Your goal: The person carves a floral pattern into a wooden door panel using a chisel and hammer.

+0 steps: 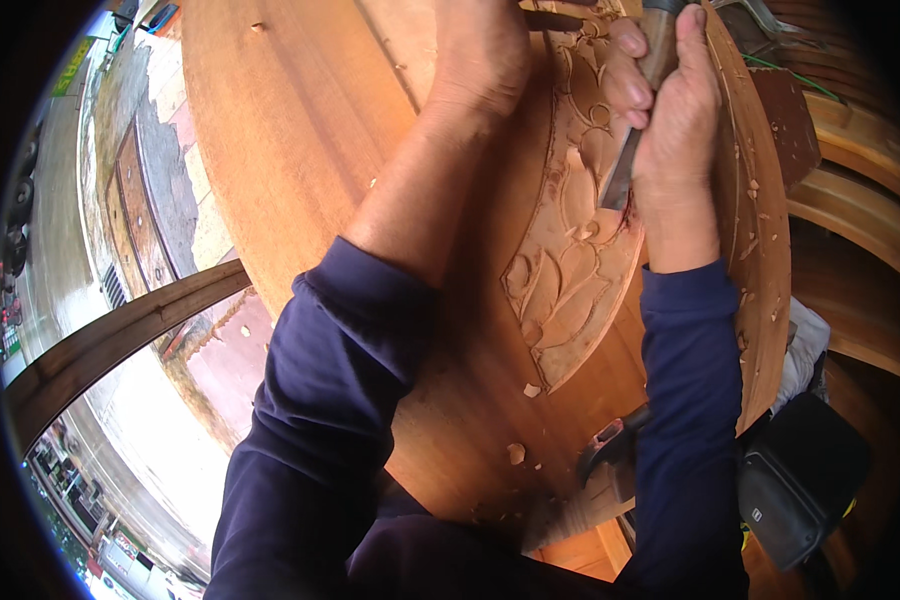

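Note:
A carved leaf-and-scroll relief (575, 285) runs down the curved wooden panel (310, 120) before me. My right hand (680, 115) is wrapped round the handle of a chisel (622, 175), with its blade pointing back toward me. The blade's end lies at the carving, near a dark reddish patch by the relief's right border. To the left of the chisel, my left hand (485, 55) is over the upper part of the panel. Its visible fingers reach to the right, stretched out, and the picture's top edge cuts part of them off.
Wood chips (516, 453) are scattered over the panel. Near my right forearm is a dark curved object (610, 440), partly hidden. A black box-like case (800, 480) stands at the lower right, beside stacked curved wooden pieces (860, 230). A wooden bar (120, 320) crosses at left.

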`<state>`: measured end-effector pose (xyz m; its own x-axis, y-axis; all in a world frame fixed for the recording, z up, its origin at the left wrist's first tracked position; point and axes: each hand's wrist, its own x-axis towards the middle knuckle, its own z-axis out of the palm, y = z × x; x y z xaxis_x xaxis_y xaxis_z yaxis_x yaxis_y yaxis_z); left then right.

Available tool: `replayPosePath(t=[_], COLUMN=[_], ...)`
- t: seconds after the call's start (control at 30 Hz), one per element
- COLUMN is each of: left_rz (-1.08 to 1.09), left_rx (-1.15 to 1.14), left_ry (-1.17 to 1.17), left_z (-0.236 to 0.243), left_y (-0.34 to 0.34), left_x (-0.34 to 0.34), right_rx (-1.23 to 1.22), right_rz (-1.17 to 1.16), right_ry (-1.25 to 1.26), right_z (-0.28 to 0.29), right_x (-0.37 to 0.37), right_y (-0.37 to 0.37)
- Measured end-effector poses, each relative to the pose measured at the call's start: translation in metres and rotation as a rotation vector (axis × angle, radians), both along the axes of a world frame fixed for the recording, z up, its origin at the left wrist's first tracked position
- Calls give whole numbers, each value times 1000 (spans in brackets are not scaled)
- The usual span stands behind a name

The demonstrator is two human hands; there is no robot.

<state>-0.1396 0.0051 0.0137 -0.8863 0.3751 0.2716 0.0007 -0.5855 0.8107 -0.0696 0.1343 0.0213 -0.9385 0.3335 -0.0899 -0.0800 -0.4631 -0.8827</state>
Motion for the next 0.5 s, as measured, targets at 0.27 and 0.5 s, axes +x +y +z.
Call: replayPosePath(t=[0.27, 0.5], left_rz=[-17, 222], left_rx=[163, 110], left_ry=[-53, -122], left_z=[-2, -16], left_y=[3, -18], left_x=[-1, -30], right_rx=[95, -128], right_rz=[154, 620], right_ry=[44, 178], right_z=[17, -2], right_x=[13, 3], right_y=[-36, -13])
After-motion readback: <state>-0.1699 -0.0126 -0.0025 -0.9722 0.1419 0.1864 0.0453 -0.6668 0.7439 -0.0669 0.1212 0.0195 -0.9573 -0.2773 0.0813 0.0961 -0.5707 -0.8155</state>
